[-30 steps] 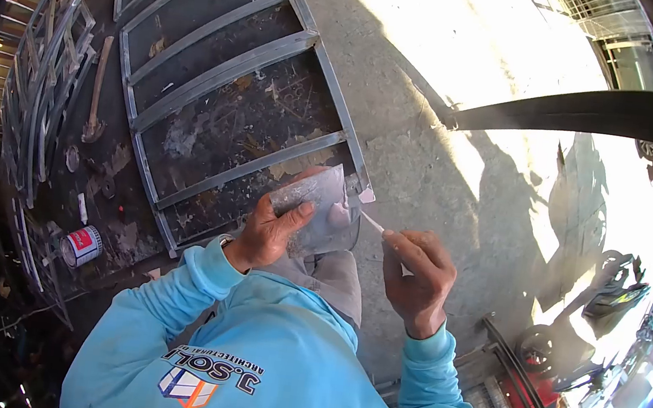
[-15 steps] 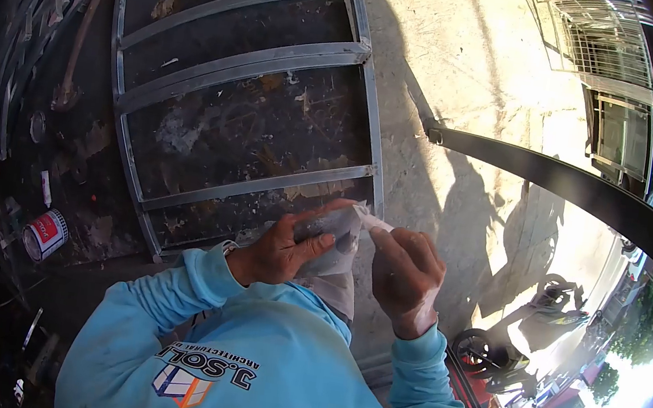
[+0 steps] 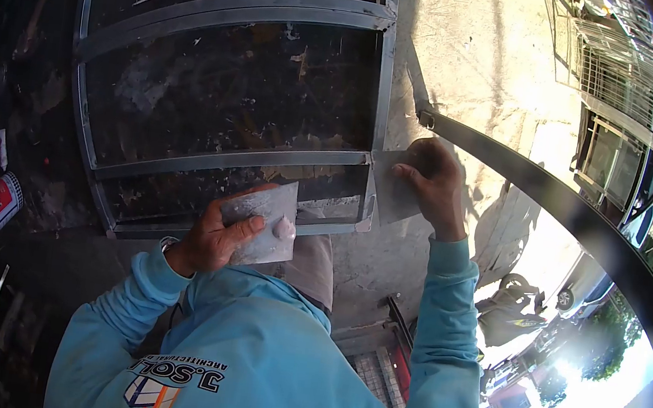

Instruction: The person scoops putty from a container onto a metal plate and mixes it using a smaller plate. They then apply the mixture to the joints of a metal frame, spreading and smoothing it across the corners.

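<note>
My left hand grips a flat, light grey plate with its thumb on top; a small lump of pinkish paste sits on the plate. My right hand is closed on a thin grey sheet, which lies against the right side of the metal frame near a corner joint. The frame has several crossbars and rests on a dark, stained work surface.
A red and white can and a white tube are at the left. A dark metal bar crosses the right side. Beyond it are wire racks, a motorcycle and a parked car.
My hands have separated. The right one has moved up and right with the grey sheet to the frame's edge; the left has moved left, its plate now facing up. The view has shifted.
</note>
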Action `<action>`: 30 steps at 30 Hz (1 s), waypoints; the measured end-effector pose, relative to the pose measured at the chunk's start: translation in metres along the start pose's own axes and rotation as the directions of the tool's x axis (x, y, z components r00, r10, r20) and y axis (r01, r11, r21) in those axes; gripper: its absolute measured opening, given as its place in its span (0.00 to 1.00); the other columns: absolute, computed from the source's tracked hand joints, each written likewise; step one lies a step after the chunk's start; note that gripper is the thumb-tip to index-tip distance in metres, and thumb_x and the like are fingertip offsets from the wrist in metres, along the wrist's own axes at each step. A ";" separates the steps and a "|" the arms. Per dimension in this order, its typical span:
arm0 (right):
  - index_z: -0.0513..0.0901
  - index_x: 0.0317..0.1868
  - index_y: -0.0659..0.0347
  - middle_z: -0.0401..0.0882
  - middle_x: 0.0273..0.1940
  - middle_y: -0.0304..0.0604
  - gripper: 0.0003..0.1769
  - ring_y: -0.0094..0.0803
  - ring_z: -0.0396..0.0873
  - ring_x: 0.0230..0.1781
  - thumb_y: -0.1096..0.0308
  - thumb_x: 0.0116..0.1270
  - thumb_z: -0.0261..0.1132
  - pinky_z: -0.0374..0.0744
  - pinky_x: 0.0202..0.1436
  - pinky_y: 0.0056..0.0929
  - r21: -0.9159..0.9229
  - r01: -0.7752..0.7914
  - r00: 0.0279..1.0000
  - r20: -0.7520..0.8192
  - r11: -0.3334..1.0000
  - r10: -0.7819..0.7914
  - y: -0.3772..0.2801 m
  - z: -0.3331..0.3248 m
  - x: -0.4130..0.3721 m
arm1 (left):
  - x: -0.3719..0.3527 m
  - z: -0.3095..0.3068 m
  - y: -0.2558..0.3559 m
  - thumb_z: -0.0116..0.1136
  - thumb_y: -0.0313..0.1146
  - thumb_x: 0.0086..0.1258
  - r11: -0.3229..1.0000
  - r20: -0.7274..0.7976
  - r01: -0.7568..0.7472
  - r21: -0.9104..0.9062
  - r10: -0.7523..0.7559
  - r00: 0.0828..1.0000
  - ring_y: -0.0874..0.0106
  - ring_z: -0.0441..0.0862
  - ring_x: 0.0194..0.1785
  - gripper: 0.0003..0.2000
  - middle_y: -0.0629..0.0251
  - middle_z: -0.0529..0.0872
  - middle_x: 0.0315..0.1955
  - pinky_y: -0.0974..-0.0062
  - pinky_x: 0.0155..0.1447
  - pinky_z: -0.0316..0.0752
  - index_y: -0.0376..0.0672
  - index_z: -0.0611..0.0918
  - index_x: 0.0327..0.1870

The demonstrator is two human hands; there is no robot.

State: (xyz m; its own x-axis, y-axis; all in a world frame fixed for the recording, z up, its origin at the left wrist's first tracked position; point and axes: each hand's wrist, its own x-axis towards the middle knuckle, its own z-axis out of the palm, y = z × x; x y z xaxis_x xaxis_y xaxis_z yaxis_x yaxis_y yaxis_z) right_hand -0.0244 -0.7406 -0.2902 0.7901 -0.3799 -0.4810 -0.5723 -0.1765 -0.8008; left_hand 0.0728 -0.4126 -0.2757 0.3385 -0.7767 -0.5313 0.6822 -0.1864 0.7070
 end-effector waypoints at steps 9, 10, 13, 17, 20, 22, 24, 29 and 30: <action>0.77 0.43 0.66 0.83 0.37 0.44 0.19 0.27 0.82 0.40 0.73 0.53 0.75 0.79 0.45 0.27 -0.273 0.120 0.988 -0.064 0.955 -0.142 0.010 0.003 0.013 | -0.011 0.026 -0.028 0.52 0.33 0.73 0.997 -0.169 -0.055 0.058 0.064 0.983 0.69 0.77 0.56 0.23 0.55 0.80 0.54 0.70 0.62 0.70 0.34 0.69 0.66; 0.77 0.43 0.66 0.83 0.37 0.44 0.19 0.27 0.82 0.40 0.73 0.53 0.75 0.79 0.45 0.27 -0.270 0.124 0.988 -0.059 0.955 -0.145 0.013 0.000 0.013 | -0.012 0.029 -0.029 0.53 0.33 0.73 0.998 -0.180 -0.048 0.034 0.054 0.982 0.69 0.77 0.56 0.23 0.55 0.80 0.54 0.71 0.62 0.70 0.34 0.69 0.67; 0.77 0.43 0.67 0.84 0.37 0.46 0.18 0.30 0.83 0.39 0.73 0.53 0.74 0.79 0.44 0.28 -0.087 0.105 0.994 -0.032 0.991 -0.108 0.013 -0.004 0.013 | -0.012 0.036 -0.033 0.53 0.34 0.73 0.999 -0.206 -0.045 0.003 0.045 0.978 0.70 0.77 0.56 0.24 0.56 0.80 0.54 0.71 0.62 0.70 0.34 0.69 0.67; 0.77 0.41 0.67 0.84 0.37 0.47 0.17 0.30 0.84 0.39 0.73 0.53 0.74 0.80 0.43 0.28 -0.146 0.196 0.980 0.013 0.970 -0.197 0.007 0.012 0.012 | -0.011 0.043 -0.034 0.54 0.35 0.73 0.997 -0.232 -0.037 -0.069 0.020 0.972 0.70 0.77 0.56 0.24 0.56 0.80 0.54 0.71 0.62 0.70 0.34 0.69 0.67; 0.77 0.41 0.67 0.83 0.37 0.44 0.18 0.29 0.83 0.38 0.72 0.54 0.75 0.80 0.42 0.28 -0.247 0.204 0.977 -0.009 0.947 -0.213 0.007 0.006 0.017 | -0.009 0.044 -0.036 0.54 0.35 0.72 0.997 -0.238 -0.066 -0.041 0.055 0.970 0.70 0.76 0.57 0.24 0.56 0.79 0.56 0.71 0.62 0.70 0.34 0.69 0.67; 0.76 0.41 0.67 0.82 0.36 0.42 0.18 0.27 0.82 0.36 0.71 0.54 0.75 0.80 0.41 0.28 -0.319 0.196 0.974 -0.045 0.927 -0.221 0.008 -0.005 0.015 | -0.005 0.045 -0.040 0.54 0.35 0.72 0.994 -0.251 -0.089 -0.055 0.073 0.965 0.70 0.75 0.58 0.24 0.57 0.79 0.56 0.71 0.63 0.69 0.35 0.69 0.67; 0.76 0.43 0.66 0.79 0.37 0.39 0.20 0.25 0.78 0.37 0.69 0.54 0.76 0.77 0.42 0.27 0.134 0.073 0.996 0.049 0.988 -0.081 0.005 -0.019 0.006 | 0.006 0.049 -0.045 0.54 0.35 0.72 0.991 -0.255 -0.120 -0.067 0.099 0.962 0.70 0.75 0.59 0.24 0.57 0.78 0.57 0.70 0.64 0.68 0.35 0.70 0.67; 0.75 0.43 0.65 0.75 0.38 0.35 0.23 0.25 0.73 0.41 0.66 0.53 0.78 0.73 0.46 0.26 0.230 -0.088 0.891 0.453 0.969 -0.026 -0.024 0.000 -0.059 | 0.031 0.093 -0.058 0.51 0.33 0.73 0.907 -0.054 -0.107 -0.407 0.094 0.994 0.72 0.72 0.62 0.23 0.62 0.76 0.61 0.72 0.67 0.65 0.40 0.68 0.69; 0.75 0.41 0.65 0.74 0.34 0.36 0.22 0.26 0.73 0.38 0.67 0.53 0.77 0.74 0.44 0.28 0.219 -0.106 0.887 0.461 0.970 -0.007 -0.018 -0.001 -0.061 | 0.032 0.100 -0.057 0.52 0.31 0.73 0.878 -0.024 -0.086 -0.471 0.084 0.996 0.73 0.71 0.63 0.24 0.63 0.74 0.62 0.72 0.68 0.65 0.41 0.67 0.70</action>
State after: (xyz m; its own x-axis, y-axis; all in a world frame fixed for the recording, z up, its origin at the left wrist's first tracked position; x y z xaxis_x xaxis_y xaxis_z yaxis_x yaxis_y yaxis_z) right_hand -0.0624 -0.7148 -0.2460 0.8064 0.0824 -0.5856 -0.5908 0.0680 -0.8039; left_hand -0.0196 -0.4866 -0.2863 0.4101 -0.7750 -0.4809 0.8754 0.1864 0.4461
